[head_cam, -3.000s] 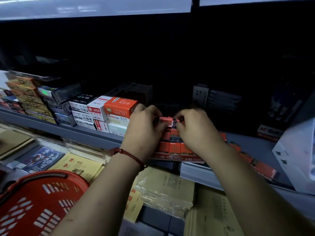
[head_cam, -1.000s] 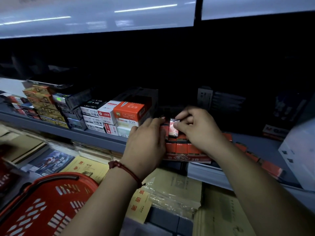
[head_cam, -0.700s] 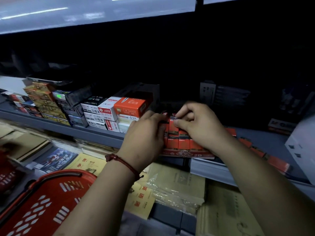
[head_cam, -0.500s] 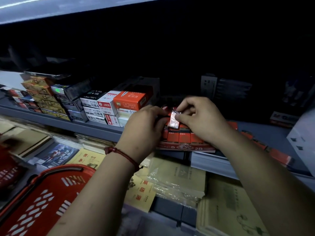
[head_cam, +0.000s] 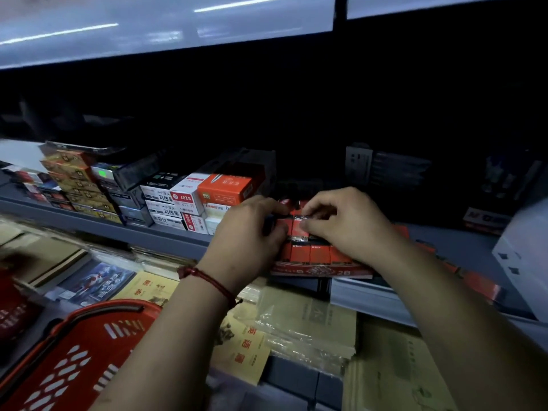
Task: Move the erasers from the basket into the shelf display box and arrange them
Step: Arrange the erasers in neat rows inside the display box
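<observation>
— Where are the hands?

— Both reach forward over the display box (head_cam: 323,269), at about 12 o'clock on the shelf edge (head_cam: 166,240). The left hand (head_cam: 247,240) is curled knuckles-up, its fingers pressed against the left side of the red erasers (head_cam: 310,253). The right hand (head_cam: 344,225) pinches one eraser (head_cam: 299,223) between thumb and forefinger, just above the packed rows.

— And the basket?

— The red basket (head_cam: 80,360) sits at 8 o'clock, near the left forearm.
</observation>
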